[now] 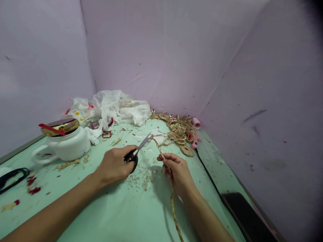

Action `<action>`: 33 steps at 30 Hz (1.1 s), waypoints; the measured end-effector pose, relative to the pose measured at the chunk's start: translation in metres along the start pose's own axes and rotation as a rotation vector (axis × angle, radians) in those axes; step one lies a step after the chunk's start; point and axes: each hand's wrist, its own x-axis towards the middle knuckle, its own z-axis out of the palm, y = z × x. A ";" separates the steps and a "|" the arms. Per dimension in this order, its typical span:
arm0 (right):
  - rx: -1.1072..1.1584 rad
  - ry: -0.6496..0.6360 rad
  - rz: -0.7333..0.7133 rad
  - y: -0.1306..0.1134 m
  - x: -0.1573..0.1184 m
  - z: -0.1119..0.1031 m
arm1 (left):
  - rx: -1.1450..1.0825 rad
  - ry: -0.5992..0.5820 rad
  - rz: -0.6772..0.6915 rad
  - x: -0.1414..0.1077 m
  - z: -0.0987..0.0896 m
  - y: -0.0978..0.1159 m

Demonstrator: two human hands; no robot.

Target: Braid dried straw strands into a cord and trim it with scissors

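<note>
My left hand [116, 163] is closed around the black handles of a pair of scissors [143, 141]. The blades point up and to the right, their tips at the upper end of a braided straw cord [173, 205]. My right hand [178, 171] pinches that cord between thumb and fingers, a little below the scissor tips. From there the cord hangs down past the wrist and out of the bottom of the view. Whether the blades touch the cord is too small to tell. Fine straw clippings [141, 179] lie on the table between my hands.
A pile of coiled straw braid [180, 131] lies at the back right, beside a pink glue gun [194, 144] with a black cable. White plastic bags [121, 106] are heaped at the back. A white mug [68, 146] stands left; a black phone [248, 216] lies front right.
</note>
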 end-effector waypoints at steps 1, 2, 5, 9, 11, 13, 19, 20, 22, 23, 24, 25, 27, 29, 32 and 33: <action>0.014 -0.005 0.032 0.000 0.000 -0.001 | 0.045 0.002 0.025 0.000 0.000 -0.001; 0.023 -0.013 0.060 -0.001 0.001 -0.001 | 0.093 -0.002 0.057 0.000 0.001 -0.002; 0.025 -0.036 0.080 0.000 0.003 -0.003 | 0.239 -0.047 0.140 -0.001 0.003 -0.004; -0.077 -0.025 0.007 0.001 0.002 -0.002 | 0.390 -0.079 0.191 -0.002 0.007 -0.006; -0.122 -0.020 -0.024 0.002 0.001 -0.001 | 0.423 -0.073 0.206 -0.002 0.008 -0.006; -0.153 -0.029 -0.042 0.003 0.000 0.000 | 0.440 -0.071 0.213 -0.002 0.009 -0.007; -0.193 -0.075 -0.087 0.005 0.000 0.000 | 0.449 -0.091 0.198 -0.001 0.011 -0.011; -0.194 -0.078 -0.093 0.005 -0.001 0.001 | 0.444 -0.099 0.194 -0.001 0.011 -0.011; -0.191 -0.079 -0.101 0.005 -0.001 0.001 | 0.431 -0.114 0.189 -0.001 0.011 -0.013; -0.188 -0.079 -0.102 0.005 -0.001 0.002 | 0.423 -0.121 0.189 0.000 0.011 -0.014; -0.183 -0.077 -0.102 0.004 -0.001 0.002 | 0.415 -0.126 0.188 0.000 0.011 -0.014; -0.178 -0.077 -0.101 0.004 -0.001 0.002 | 0.405 -0.128 0.188 0.000 0.011 -0.014; -0.167 -0.078 -0.096 0.005 -0.001 0.001 | 0.376 -0.125 0.187 0.000 0.010 -0.014; -0.162 -0.080 -0.091 0.005 0.000 0.001 | 0.332 -0.116 0.186 -0.001 0.008 -0.013; -0.152 -0.083 -0.078 0.004 0.000 0.001 | 0.254 -0.103 0.169 -0.001 0.005 -0.011; -0.139 -0.084 -0.068 0.004 0.000 0.001 | 0.227 -0.094 0.155 -0.001 0.003 -0.010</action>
